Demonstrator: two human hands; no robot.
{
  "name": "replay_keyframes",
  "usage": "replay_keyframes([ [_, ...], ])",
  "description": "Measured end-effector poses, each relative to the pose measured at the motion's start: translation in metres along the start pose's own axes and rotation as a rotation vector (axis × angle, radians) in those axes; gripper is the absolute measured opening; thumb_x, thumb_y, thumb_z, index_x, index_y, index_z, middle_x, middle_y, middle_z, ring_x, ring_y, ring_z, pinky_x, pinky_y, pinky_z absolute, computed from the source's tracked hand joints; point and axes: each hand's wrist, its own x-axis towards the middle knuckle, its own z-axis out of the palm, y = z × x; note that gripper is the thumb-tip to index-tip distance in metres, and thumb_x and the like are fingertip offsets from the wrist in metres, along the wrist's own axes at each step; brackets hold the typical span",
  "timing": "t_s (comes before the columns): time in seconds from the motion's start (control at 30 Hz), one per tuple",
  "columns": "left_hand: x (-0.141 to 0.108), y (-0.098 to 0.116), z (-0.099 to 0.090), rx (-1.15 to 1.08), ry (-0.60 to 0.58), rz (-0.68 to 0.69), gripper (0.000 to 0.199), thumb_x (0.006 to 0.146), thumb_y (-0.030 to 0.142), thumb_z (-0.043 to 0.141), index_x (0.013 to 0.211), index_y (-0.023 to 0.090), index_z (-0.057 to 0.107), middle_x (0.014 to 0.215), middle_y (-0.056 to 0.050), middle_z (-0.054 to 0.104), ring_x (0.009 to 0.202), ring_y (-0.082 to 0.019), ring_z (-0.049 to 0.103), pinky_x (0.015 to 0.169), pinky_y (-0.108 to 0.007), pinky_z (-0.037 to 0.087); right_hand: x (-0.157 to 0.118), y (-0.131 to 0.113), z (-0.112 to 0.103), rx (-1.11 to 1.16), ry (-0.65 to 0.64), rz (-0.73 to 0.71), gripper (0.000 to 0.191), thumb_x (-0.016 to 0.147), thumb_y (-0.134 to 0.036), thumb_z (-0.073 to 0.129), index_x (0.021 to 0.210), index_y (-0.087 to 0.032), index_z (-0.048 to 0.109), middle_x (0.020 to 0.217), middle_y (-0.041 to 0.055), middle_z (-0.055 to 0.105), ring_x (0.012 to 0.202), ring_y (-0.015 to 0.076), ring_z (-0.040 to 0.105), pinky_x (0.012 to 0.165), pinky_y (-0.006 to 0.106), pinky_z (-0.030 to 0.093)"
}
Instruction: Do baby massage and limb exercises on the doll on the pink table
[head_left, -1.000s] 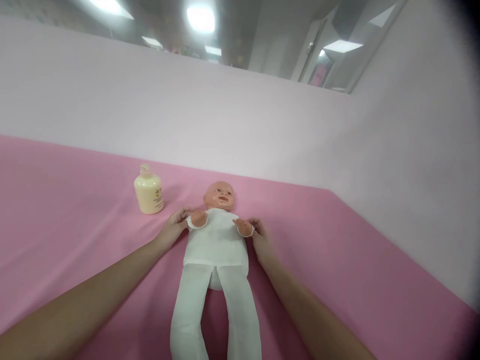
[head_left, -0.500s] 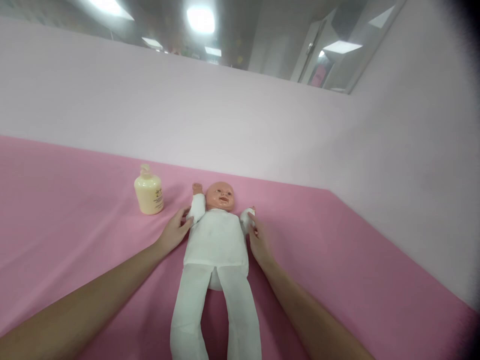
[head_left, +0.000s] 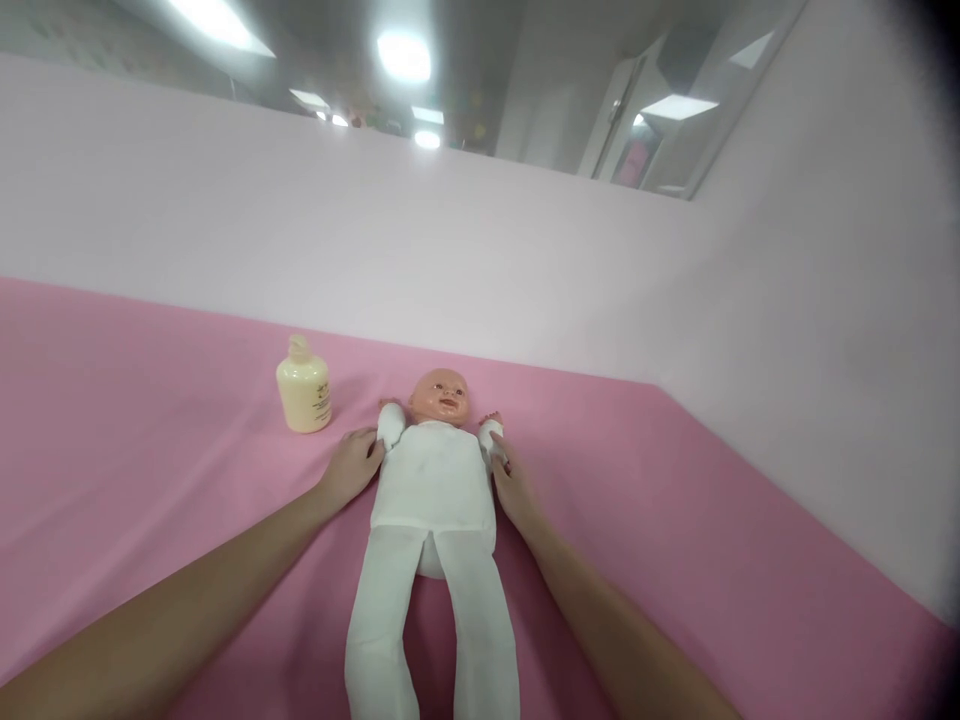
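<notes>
A baby doll [head_left: 433, 478] with a white cloth body and a hard plastic head lies on its back on the pink-covered surface [head_left: 615, 500], head toward the wall. My left hand [head_left: 352, 466] is closed around the doll's arm at the left of the view, fingers partly hidden beneath it. At the other side my right hand [head_left: 514, 488] grips the doll's other arm, the fingertips against the white sleeve. Both doll arms are bent up beside the head. The lower ends of its legs run out of the frame.
A pale yellow pump bottle [head_left: 304, 388] stands upright left of the doll's head, not far from my left hand. Behind the surface rises a white wall [head_left: 360, 240], with a reflective glass panel [head_left: 540, 90] above it. Another wall [head_left: 825, 350] closes off the right side.
The doll's arm in my left hand has come down, its hand now lower beside the head. The other arm has turned slightly, showing more of its small hand. The view has shifted slightly.
</notes>
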Motion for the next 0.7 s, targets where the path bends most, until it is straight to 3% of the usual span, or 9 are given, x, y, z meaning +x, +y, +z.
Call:
replay_keyframes([
  [0.13, 0.002, 0.000, -0.001, 0.051, -0.053, -0.004, 0.030, 0.087, 0.033, 0.047, 0.060, 0.022, 0.054, 0.070, -0.005, 0.062, 0.071, -0.024, 0.053, 0.073, -0.034, 0.035, 0.002, 0.005, 0.000, -0.020, -0.010, -0.010, 0.048, 0.080, -0.037, 0.058, 0.127, -0.028, 0.063, 0.125, 0.0058, 0.066, 0.115, 0.0279, 0.059, 0.105, 0.050, 0.041],
  [0.23, 0.003, 0.001, -0.003, 0.024, -0.087, -0.045, 0.034, 0.089, 0.042, 0.047, 0.063, 0.021, 0.056, 0.071, -0.005, 0.063, 0.072, -0.024, 0.055, 0.070, -0.034, 0.036, 0.004, 0.006, -0.001, 0.060, 0.011, -0.052, 0.050, 0.075, -0.036, 0.062, 0.125, -0.027, 0.060, 0.128, 0.0058, 0.064, 0.116, 0.0277, 0.060, 0.101, 0.044, 0.046],
  [0.37, 0.000, 0.000, -0.005, -0.193, -0.084, -0.063, 0.029, 0.082, 0.045, 0.059, 0.092, 0.020, 0.069, 0.095, -0.006, 0.071, 0.088, -0.027, 0.062, 0.079, -0.035, 0.043, 0.003, -0.001, -0.002, 0.191, -0.014, -0.062, 0.056, 0.070, -0.028, 0.065, 0.126, -0.031, 0.055, 0.113, 0.0031, 0.070, 0.104, 0.0243, 0.065, 0.092, 0.037, 0.050],
  [0.43, -0.002, 0.001, -0.006, -0.309, -0.055, -0.055, 0.032, 0.078, 0.039, 0.063, 0.102, 0.021, 0.069, 0.105, -0.007, 0.071, 0.097, -0.027, 0.063, 0.085, -0.036, 0.045, 0.001, -0.006, -0.003, 0.258, -0.059, -0.066, 0.043, 0.067, -0.028, 0.066, 0.110, -0.028, 0.062, 0.101, 0.0025, 0.072, 0.098, 0.0235, 0.066, 0.089, 0.036, 0.050],
  [0.5, -0.004, 0.004, -0.005, -0.400, -0.062, -0.037, 0.027, 0.072, 0.033, 0.066, 0.096, 0.021, 0.069, 0.107, -0.008, 0.072, 0.101, -0.028, 0.063, 0.087, -0.037, 0.047, -0.002, -0.011, -0.003, 0.271, -0.107, -0.076, 0.024, 0.063, -0.030, 0.068, 0.087, -0.024, 0.066, 0.092, 0.0027, 0.072, 0.091, 0.0228, 0.066, 0.086, 0.036, 0.050],
  [0.57, -0.005, 0.010, -0.005, -0.456, -0.086, -0.012, 0.016, 0.067, 0.028, 0.068, 0.080, 0.021, 0.066, 0.104, -0.009, 0.072, 0.101, -0.028, 0.064, 0.089, -0.038, 0.048, -0.006, -0.016, -0.003, 0.249, -0.147, -0.086, 0.018, 0.060, -0.032, 0.070, 0.073, -0.021, 0.064, 0.086, 0.0020, 0.072, 0.085, 0.0212, 0.065, 0.084, 0.036, 0.051],
  [0.63, -0.007, 0.017, -0.005, -0.461, -0.087, 0.002, 0.011, 0.065, 0.026, 0.069, 0.073, 0.022, 0.063, 0.102, -0.009, 0.073, 0.103, -0.030, 0.063, 0.093, -0.040, 0.047, -0.012, -0.023, -0.002, 0.228, -0.178, -0.105, 0.021, 0.058, -0.032, 0.073, 0.073, -0.020, 0.064, 0.087, 0.0009, 0.072, 0.087, 0.0201, 0.064, 0.086, 0.036, 0.051],
  [0.7, -0.010, 0.023, -0.006, -0.445, -0.058, -0.019, 0.017, 0.064, 0.024, 0.070, 0.081, 0.022, 0.066, 0.103, -0.009, 0.073, 0.107, -0.031, 0.062, 0.097, -0.041, 0.046, -0.017, -0.029, -0.001, 0.209, -0.202, -0.134, 0.027, 0.060, -0.032, 0.076, 0.082, -0.020, 0.067, 0.096, 0.0011, 0.073, 0.095, 0.0200, 0.064, 0.094, 0.037, 0.049],
])
